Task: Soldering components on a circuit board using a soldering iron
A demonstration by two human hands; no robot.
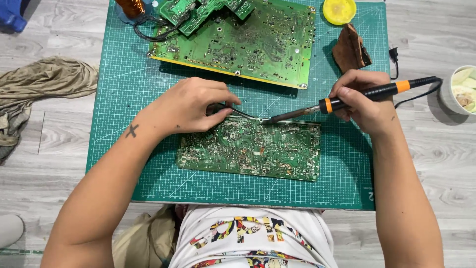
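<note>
The right hand (pixel 361 101) is gripping a soldering iron (pixel 347 100), fingers wrapped tight round its black and orange handle, and the metal tip is coming down on the top edge of the near circuit board (pixel 250 147). The left hand (pixel 191 105) is pinching a pair of tweezers (pixel 239 113) closed between thumb and fingers, their points meeting the iron's tip right at that same spot on the board's rim. That board is lying flat on the green cutting mat (pixel 129 104), just in front of the person's lap. Behind it, a larger green board (pixel 238 42) is sitting further up the mat with smaller boards stacked on its far corner. A brown sponge-like lump (pixel 351 49) is resting near the mat's right side, with a yellow round tin (pixel 339 10) beyond it. A crumpled cloth (pixel 39 84) is lying on the grey floor, off to the left.
</note>
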